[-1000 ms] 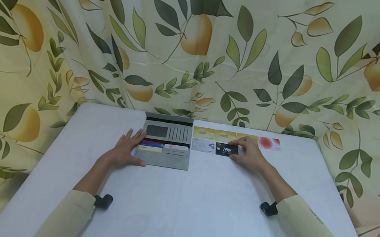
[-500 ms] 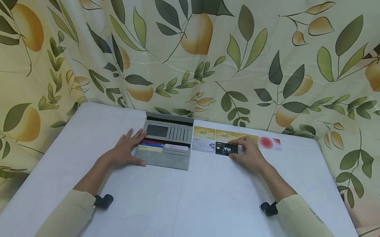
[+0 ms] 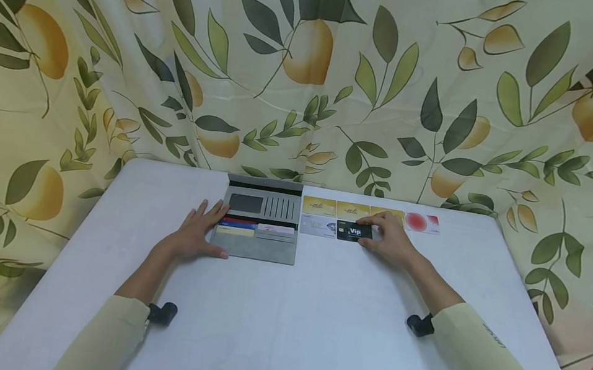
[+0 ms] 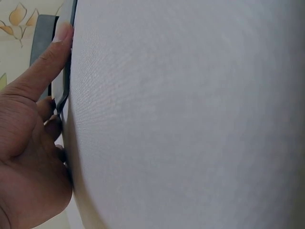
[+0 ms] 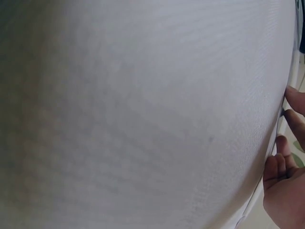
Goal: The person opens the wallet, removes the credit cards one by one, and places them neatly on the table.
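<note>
A grey wallet [image 3: 276,253] lies unfolded near the far table edge, with several cards [image 3: 236,231] tucked in its slots. My left hand [image 3: 193,235] rests with spread fingers along its left side; the thumb touches the lower edge. In the left wrist view that thumb [image 4: 50,57] lies over the wallet's edge. To the right, my right hand [image 3: 391,242] pinches the right end of a black card marked "Vip" [image 3: 348,232], index finger at the top edge and thumb at the bottom. The right wrist view shows the bent fingers [image 5: 281,164] low at the tabletop, the card hidden there.
Beside the wallet lie a silver card [image 3: 318,226] and a row of gold cards [image 3: 319,206], one partly covered by my right hand. A red and white card [image 3: 422,223] ends the row. Behind the white table [image 3: 277,332] hangs a leaf-and-fruit patterned curtain [image 3: 261,111].
</note>
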Available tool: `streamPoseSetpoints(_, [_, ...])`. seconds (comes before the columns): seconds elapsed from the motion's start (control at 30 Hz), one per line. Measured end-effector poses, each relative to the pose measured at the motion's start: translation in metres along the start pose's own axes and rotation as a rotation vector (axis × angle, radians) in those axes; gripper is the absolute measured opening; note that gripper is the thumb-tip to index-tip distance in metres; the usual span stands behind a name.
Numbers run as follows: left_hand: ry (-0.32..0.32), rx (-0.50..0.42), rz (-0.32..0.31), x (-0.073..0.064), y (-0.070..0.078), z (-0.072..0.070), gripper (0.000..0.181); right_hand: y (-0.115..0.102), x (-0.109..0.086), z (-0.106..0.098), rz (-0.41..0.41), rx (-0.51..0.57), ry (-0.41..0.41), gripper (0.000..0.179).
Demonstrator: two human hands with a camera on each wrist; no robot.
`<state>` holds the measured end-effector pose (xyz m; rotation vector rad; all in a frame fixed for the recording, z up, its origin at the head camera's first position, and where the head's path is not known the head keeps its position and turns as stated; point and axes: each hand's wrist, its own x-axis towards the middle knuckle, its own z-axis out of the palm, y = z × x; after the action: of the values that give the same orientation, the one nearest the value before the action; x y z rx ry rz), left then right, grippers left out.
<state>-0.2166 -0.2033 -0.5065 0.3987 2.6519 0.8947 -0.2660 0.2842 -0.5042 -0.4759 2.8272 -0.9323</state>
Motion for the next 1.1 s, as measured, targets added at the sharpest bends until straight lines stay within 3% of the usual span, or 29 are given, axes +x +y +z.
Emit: streamPoseSetpoints(1.1, [0.008,0.02,0.004,0.0012,-0.0026,0.0016,0.122,0.0012,-0.0003,0.0004,0.003,0.037,-0.005,0.047])
